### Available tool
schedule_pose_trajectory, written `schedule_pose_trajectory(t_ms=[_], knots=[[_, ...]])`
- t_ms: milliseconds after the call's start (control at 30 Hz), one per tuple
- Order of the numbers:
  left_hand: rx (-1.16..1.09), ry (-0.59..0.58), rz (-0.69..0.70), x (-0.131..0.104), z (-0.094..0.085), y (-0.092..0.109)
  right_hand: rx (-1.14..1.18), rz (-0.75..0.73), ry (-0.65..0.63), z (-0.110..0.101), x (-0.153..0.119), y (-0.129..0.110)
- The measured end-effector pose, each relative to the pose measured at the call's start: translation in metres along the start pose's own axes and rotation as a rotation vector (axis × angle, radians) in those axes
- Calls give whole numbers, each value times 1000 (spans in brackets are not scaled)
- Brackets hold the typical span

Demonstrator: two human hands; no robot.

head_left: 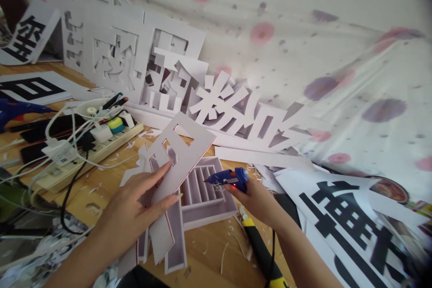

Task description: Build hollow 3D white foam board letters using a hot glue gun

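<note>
My left hand (pixel 137 207) grips a flat grey-white cut-out board (pixel 191 137) with square openings and red edges, holding it tilted above the table. In my right hand (pixel 258 200) is a blue glue gun (pixel 229 178) with a small red light, its nozzle pointing left. Below the nozzle lies a white box-like character form (pixel 205 216) with raised walls and several parallel slots. The tilted board covers part of the form's left side.
A power strip (pixel 57 177) with tangled cables lies at the left. White cut-out characters (pixel 219 99) lean along the back. A yellow-black tool (pixel 261 247) and printed sheets (pixel 351 220) are at the right. Paper scraps (pixel 64 252) fill the lower left.
</note>
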State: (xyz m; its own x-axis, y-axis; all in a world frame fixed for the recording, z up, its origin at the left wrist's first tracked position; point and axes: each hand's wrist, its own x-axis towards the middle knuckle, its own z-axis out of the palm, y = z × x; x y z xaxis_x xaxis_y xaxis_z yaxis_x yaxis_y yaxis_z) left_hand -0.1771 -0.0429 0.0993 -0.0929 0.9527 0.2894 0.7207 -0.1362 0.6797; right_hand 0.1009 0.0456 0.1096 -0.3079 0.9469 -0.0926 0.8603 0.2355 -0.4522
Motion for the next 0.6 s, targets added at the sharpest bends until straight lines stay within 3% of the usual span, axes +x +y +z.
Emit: schedule_pose_trajectory(t_ms=[333, 600], knots=[[-13, -10, -9, 1, 0, -3, 10, 33, -40, 0, 19, -6], [-4, -10, -6, -1, -1, -3, 89, 23, 29, 6, 31, -6]])
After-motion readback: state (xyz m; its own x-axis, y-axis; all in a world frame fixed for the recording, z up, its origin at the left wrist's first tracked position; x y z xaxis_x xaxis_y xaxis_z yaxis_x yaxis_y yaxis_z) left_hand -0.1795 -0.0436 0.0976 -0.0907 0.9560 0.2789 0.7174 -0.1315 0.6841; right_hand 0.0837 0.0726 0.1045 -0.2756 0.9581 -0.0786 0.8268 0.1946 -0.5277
